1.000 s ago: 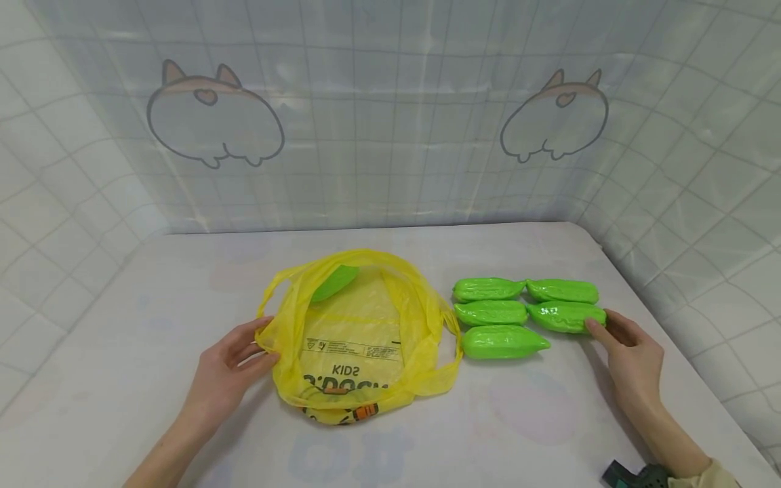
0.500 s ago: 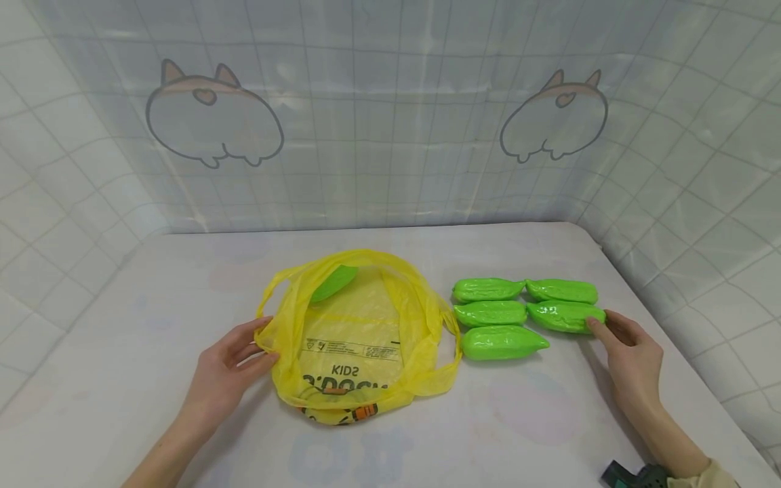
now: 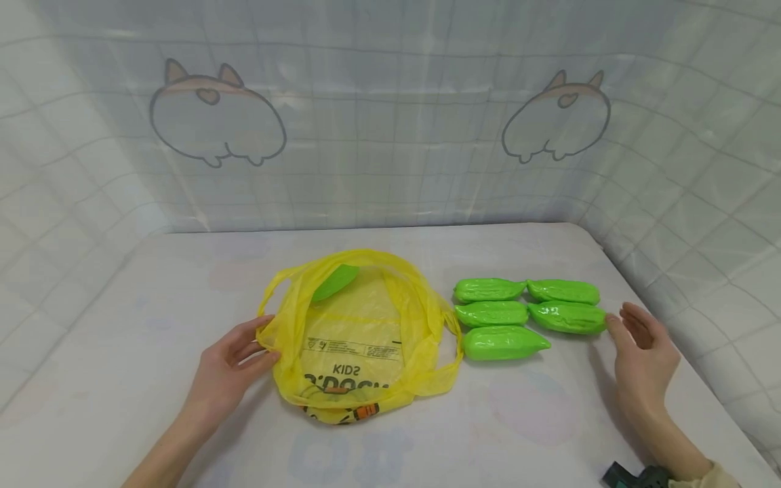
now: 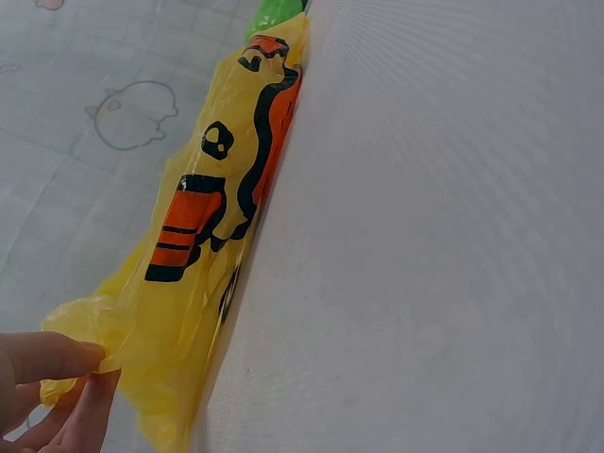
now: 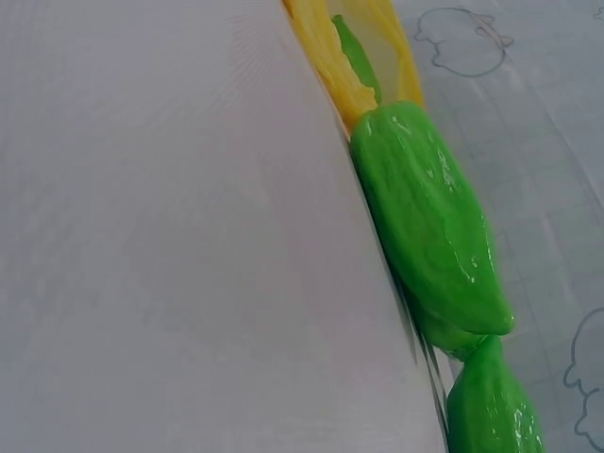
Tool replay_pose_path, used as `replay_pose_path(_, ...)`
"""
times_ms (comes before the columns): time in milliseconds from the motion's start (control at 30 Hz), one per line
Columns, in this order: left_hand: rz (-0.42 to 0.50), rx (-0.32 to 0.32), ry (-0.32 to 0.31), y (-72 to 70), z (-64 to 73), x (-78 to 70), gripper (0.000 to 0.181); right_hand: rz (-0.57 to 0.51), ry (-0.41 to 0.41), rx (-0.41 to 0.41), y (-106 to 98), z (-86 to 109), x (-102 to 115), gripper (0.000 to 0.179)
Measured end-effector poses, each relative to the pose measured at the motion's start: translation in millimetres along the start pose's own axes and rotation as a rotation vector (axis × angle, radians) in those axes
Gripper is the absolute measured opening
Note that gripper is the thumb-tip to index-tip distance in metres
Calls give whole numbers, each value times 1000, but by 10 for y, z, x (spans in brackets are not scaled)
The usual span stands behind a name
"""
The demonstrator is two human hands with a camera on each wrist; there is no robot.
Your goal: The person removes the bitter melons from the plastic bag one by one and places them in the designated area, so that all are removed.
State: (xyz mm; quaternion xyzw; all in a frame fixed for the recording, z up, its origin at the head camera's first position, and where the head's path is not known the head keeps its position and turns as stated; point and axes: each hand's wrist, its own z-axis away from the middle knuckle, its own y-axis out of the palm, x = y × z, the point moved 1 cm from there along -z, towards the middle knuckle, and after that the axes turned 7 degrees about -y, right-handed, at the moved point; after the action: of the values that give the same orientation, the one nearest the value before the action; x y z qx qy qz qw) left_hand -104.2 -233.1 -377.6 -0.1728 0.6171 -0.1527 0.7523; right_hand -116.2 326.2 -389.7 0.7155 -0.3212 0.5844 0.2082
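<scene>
A thin yellow plastic bag (image 3: 421,366) lies on the table with its mouth spread wide, dark print showing inside. My left hand (image 3: 228,376) pinches the left edge of the mouth between thumb and fingers, as the left wrist view also shows. Inside, at the back, is a green piece (image 3: 334,283), partly hidden by the film. To the right, several glossy green, cucumber-shaped toy vegetables lie in two columns. Beside the right end of the front right vegetable (image 3: 566,318) is my right hand (image 3: 647,362), thumb close to its end, fingers loosely bent and holding nothing.
The front left vegetable (image 3: 503,343) lies close to the bag's right handle loop (image 3: 450,369). A white cover with faint prints spreads over the table (image 3: 488,434). Tiled-pattern curtains with animal drawings (image 3: 216,122) stand behind and at both sides.
My right hand has let go of the front right vegetable and shifted slightly right, its fingers spreading apart. The left hand and the bag have stayed put.
</scene>
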Motion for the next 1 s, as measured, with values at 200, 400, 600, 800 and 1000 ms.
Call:
replay_pose_path(200,7,4,-6,5,-10,-19,66,-36,-274,34,122,142,177,41)
replay_pose_path(400,11,-2,3,4,-5,-12,65,-48,-509,154,346,344,334,42)
replay_pose_path(600,-8,-8,-5,-2,0,-11,66,-196,-563,313,619,546,437,43)
replay_pose_path(800,-11,-18,2,-2,-4,8,66,-243,-591,463,890,763,547,44)
replay_pose_path(1000,-26,-27,1,9,-7,7,65,-120,-508,570,1111,934,642,42)
